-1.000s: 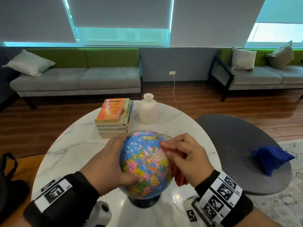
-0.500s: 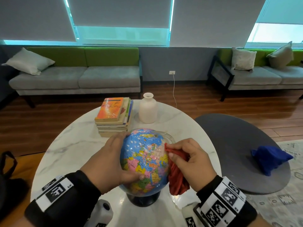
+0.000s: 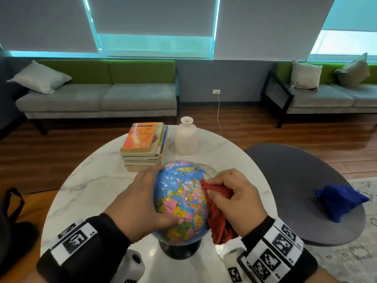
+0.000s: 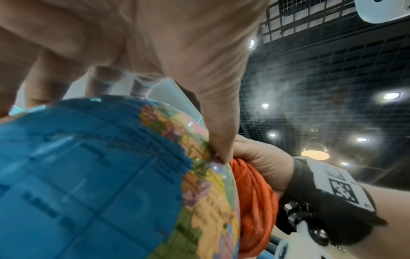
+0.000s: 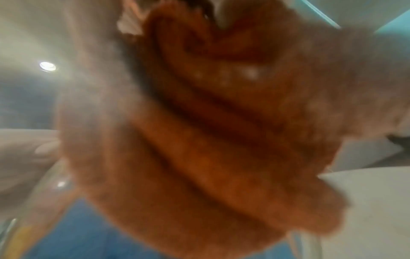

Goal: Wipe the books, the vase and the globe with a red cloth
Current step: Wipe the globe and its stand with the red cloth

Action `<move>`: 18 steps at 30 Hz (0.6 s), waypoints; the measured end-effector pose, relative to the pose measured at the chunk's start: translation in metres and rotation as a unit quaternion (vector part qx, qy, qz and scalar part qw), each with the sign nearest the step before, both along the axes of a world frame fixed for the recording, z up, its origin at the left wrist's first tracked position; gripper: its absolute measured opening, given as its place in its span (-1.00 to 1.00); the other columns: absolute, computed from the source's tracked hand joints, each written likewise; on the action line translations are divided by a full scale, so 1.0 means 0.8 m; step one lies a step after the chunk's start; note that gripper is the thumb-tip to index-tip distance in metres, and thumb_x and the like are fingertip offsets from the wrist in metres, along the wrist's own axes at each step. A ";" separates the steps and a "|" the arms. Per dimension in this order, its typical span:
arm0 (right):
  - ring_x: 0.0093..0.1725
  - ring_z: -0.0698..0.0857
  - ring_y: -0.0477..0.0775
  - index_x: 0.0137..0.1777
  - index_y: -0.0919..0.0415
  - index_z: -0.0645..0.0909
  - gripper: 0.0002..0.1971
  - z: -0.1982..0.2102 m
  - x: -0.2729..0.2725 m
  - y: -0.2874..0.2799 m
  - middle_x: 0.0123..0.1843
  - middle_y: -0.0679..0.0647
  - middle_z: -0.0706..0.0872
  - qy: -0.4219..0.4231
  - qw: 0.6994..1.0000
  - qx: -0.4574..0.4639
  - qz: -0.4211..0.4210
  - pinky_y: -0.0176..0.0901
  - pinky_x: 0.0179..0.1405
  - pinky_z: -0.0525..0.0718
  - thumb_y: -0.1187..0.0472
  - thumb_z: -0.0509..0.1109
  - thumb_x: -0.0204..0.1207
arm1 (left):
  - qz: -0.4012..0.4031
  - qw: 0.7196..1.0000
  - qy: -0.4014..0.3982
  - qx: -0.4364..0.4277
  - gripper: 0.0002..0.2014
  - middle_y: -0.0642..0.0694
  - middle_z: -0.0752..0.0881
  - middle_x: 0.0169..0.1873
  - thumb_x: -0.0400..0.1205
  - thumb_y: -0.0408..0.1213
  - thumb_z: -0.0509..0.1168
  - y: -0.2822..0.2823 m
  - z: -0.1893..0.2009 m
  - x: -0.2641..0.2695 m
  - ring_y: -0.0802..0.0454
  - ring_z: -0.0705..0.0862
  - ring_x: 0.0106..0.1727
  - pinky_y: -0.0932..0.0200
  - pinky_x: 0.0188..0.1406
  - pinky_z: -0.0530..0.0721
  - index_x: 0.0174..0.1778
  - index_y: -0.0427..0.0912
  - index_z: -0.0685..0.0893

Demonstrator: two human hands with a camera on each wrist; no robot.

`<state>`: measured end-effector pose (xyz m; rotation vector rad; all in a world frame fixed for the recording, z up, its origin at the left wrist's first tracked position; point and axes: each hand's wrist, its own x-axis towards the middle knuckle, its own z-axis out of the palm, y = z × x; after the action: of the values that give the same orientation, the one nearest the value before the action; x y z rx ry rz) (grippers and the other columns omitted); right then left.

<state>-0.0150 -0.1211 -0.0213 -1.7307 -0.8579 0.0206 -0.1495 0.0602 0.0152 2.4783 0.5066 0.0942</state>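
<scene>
A colourful globe [image 3: 181, 199] [image 4: 106, 175] on a black base stands at the near side of the round marble table [image 3: 85, 180]. My left hand [image 3: 140, 203] grips its left side, thumb across the front and fingers over the top. My right hand [image 3: 234, 195] grips a bunched red cloth [image 3: 218, 213] [image 4: 255, 201] [image 5: 210, 122] and presses it against the globe's right side. The cloth fills the blurred right wrist view. A stack of books [image 3: 144, 146] and a white vase [image 3: 186, 137] stand behind the globe.
A low dark grey table [image 3: 295, 190] to the right carries a blue cloth [image 3: 338, 201]. Grey and green sofas [image 3: 98, 92] line the far wall. A black bag [image 3: 12, 225] lies on the floor at the left.
My right hand has slid the red cloth down and back along the globe's right side; more cloth now hangs below the hand. The left hand keeps its hold.
</scene>
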 end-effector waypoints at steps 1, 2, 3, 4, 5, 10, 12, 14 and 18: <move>0.04 0.66 -0.16 -0.11 -0.04 0.80 -0.77 0.005 0.001 0.005 -0.09 -0.15 0.64 -0.009 1.000 -0.005 0.006 -0.50 0.08 0.54 0.28 0.49 0.30 | 0.001 1.000 0.001 -0.001 0.22 0.22 0.31 0.34 -0.10 0.42 0.33 0.000 0.000 0.001 0.21 0.46 0.29 0.21 0.27 0.62 0.54 0.17 0.09; 0.06 0.66 -0.18 -0.09 -0.03 0.81 -0.77 0.008 -0.001 0.008 -0.06 -0.15 0.64 -0.022 1.000 -0.011 0.016 -0.51 0.09 0.54 0.27 0.48 0.31 | 0.004 1.000 0.000 -0.005 0.22 0.21 0.32 0.34 -0.10 0.41 0.34 0.001 0.001 0.001 0.20 0.47 0.28 0.21 0.25 0.63 0.54 0.17 0.10; 0.07 0.66 -0.18 -0.07 -0.02 0.81 -0.77 0.010 -0.004 0.009 -0.03 -0.16 0.64 -0.039 0.999 -0.018 0.032 -0.50 0.10 0.54 0.26 0.48 0.32 | 0.006 1.000 0.000 -0.008 0.21 0.20 0.33 0.33 -0.10 0.40 0.35 0.002 0.001 0.001 0.20 0.48 0.27 0.21 0.23 0.64 0.53 0.17 0.11; 0.08 0.67 -0.17 -0.05 -0.01 0.81 -0.77 0.009 -0.008 0.008 -0.01 -0.16 0.63 -0.058 0.997 -0.025 0.052 -0.50 0.11 0.55 0.27 0.49 0.33 | 0.005 1.000 0.002 -0.008 0.20 0.21 0.32 0.32 -0.09 0.39 0.36 0.003 0.002 0.001 0.20 0.48 0.24 0.24 0.20 0.65 0.52 0.18 0.11; 0.08 0.67 -0.17 -0.04 -0.01 0.81 -0.76 0.008 -0.011 0.006 0.01 -0.16 0.62 -0.073 0.994 -0.030 0.074 -0.48 0.12 0.56 0.29 0.50 0.33 | 0.001 1.000 0.006 -0.008 0.19 0.24 0.30 0.29 -0.09 0.38 0.35 0.004 0.003 0.000 0.22 0.48 0.22 0.27 0.18 0.65 0.52 0.20 0.11; 0.07 0.66 -0.16 -0.04 -0.06 0.80 -0.72 0.013 0.007 0.004 -0.03 -0.19 0.60 -0.048 0.997 -0.033 0.059 -0.51 0.10 0.52 0.30 0.49 0.32 | -0.013 1.000 0.009 -0.001 0.14 0.32 0.22 0.23 -0.02 0.35 0.45 0.004 0.006 0.003 0.24 0.44 0.23 0.26 0.21 0.62 0.49 0.28 0.09; 0.07 0.65 -0.15 -0.04 -0.07 0.79 -0.72 0.014 0.012 0.010 -0.03 -0.19 0.60 -0.046 0.997 -0.037 0.042 -0.51 0.10 0.51 0.30 0.47 0.33 | -0.012 1.000 -0.001 0.000 0.10 0.32 0.22 0.24 0.08 0.28 0.56 0.005 0.004 0.005 0.24 0.43 0.22 0.23 0.23 0.61 0.49 0.29 0.09; 0.08 0.66 -0.14 -0.03 -0.03 0.80 -0.74 0.013 0.009 0.011 -0.02 -0.17 0.61 -0.050 0.996 -0.036 0.056 -0.49 0.13 0.53 0.28 0.46 0.34 | -0.013 1.000 -0.005 0.000 0.10 0.31 0.22 0.25 0.12 0.23 0.59 0.007 0.002 0.005 0.25 0.43 0.22 0.27 0.22 0.60 0.51 0.29 0.09; 0.09 0.64 -0.16 -0.04 -0.05 0.73 -0.73 0.019 0.005 0.009 -0.02 -0.09 0.63 -0.071 0.997 0.008 0.028 -0.51 0.12 0.51 0.32 0.45 0.35 | -0.021 1.000 0.001 -0.011 0.12 0.33 0.20 0.30 0.12 0.24 0.59 0.013 -0.002 0.004 0.25 0.42 0.26 0.31 0.20 0.62 0.52 0.35 0.05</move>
<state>-0.0108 -0.1141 -0.0058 -1.7082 -1.0091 -0.0729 -0.1462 0.0709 0.0137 2.4666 0.4544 0.0706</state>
